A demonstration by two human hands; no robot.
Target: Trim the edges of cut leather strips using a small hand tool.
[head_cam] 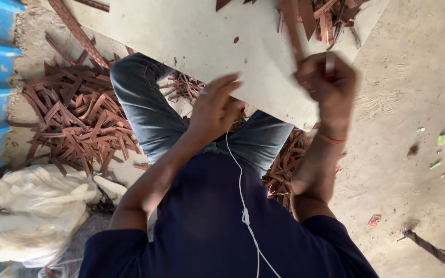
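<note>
Brown leather strip (295, 36) is held in the right hand (328, 85), which is closed around it above the edge of the pale board (202, 36); the strip is blurred. The left hand (215, 105) is open, fingers loose, touching the board's near edge and holding nothing. More brown strips (78, 121) lie on the floor beside the knee.
</note>
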